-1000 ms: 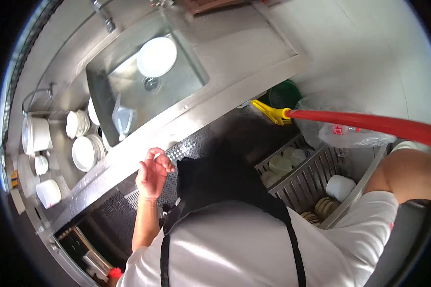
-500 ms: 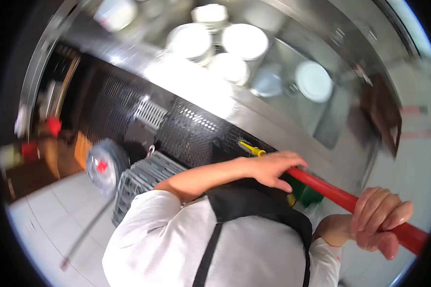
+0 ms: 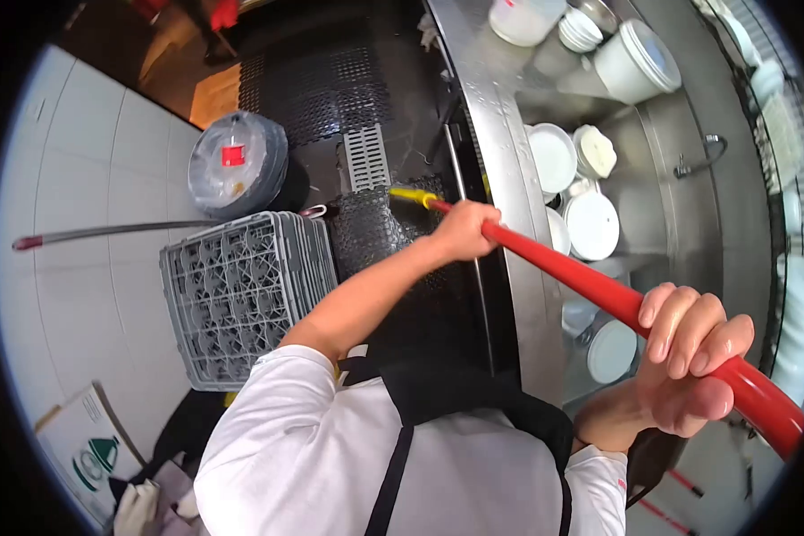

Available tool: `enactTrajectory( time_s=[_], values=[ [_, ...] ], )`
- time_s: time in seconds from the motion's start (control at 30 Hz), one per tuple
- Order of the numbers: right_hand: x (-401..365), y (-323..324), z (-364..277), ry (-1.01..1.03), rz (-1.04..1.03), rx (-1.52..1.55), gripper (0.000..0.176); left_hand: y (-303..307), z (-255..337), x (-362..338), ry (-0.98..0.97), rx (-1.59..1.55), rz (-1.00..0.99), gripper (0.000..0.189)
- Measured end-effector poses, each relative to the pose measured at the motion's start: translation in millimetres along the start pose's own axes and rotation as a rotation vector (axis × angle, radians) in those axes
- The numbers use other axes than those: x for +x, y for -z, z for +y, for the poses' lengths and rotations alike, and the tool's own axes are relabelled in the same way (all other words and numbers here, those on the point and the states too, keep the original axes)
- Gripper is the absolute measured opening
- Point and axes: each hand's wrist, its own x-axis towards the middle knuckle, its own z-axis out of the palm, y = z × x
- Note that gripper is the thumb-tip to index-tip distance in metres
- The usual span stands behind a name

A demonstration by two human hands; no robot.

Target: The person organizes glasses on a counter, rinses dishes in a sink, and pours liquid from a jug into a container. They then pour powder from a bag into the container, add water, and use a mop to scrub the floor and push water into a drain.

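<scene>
A long red pole (image 3: 572, 275) slants across the view, from the lower right down toward the floor. At its far end is a yellow socket (image 3: 415, 196); whatever head it carries cannot be made out against the dark floor. My left hand (image 3: 466, 230) is closed round the pole near the yellow part, beside the steel counter's edge. Higher up, my right hand (image 3: 695, 357) wraps its fingers over the thick upper part of the pole, with the thumb below. Under the yellow end lie a black perforated mat (image 3: 366, 234) and a pale floor grate (image 3: 366, 158).
To the right runs a steel counter (image 3: 500, 134) with a sink holding white bowls (image 3: 592, 225) and a white bucket (image 3: 636, 62). On the left stand stacked grey dish racks (image 3: 232, 299), a plastic-covered bin (image 3: 238, 165) and another pole (image 3: 107, 234) against the tiles.
The view has swung round, so the counter now lies on the right. My left hand, its fingers loosely spread before, has closed round the pole. The right hand keeps its grip.
</scene>
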Motion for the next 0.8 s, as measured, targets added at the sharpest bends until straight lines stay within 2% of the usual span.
enactTrajectory(
  time_s=[0.07, 0.1, 0.13, 0.23, 0.33, 0.4, 0.47, 0.5, 0.63, 0.8],
  values=[
    [12, -3, 11, 0.000, -0.052, 0.027, 0.045, 19, -18, 10, 0.031, 0.059, 0.089, 0.036],
    [14, -8, 34, 0.003, 0.042, 0.074, 0.056, 27, -38, 13, 0.052, 0.124, 0.182, 0.034],
    [12, -15, 46, -0.020, 0.085, 0.047, 0.058, 33, -59, 16, 0.062, 0.188, 0.253, 0.034],
    [-3, -18, 94, 0.043, 0.036, 0.056, 0.041, 31, -103, 8, 0.111, 0.233, 0.420, 0.029],
    [-30, -19, 135, 0.013, 0.024, -0.028, 0.037, 25, -88, -4, 0.266, 0.243, 0.450, 0.025],
    [-48, -14, 164, -0.071, 0.063, -0.044, 0.032, 4, -100, -12, 0.239, 0.254, 0.503, 0.026],
    [-60, -4, 176, -0.124, 0.012, -0.119, 0.044, -12, -100, -20, 0.417, 0.260, 0.471, 0.025],
    [-61, 0, 179, -0.137, 0.022, -0.113, 0.044, -18, -101, -23, 0.458, 0.219, 0.460, 0.025],
    [-54, 13, 183, -0.197, 0.029, -0.100, 0.046, -38, -100, -29, 0.529, 0.195, 0.423, 0.026],
    [-22, -5, 192, -0.215, -0.033, -0.062, 0.042, -34, -123, -34, 0.554, 0.211, 0.470, 0.028]
  ],
)
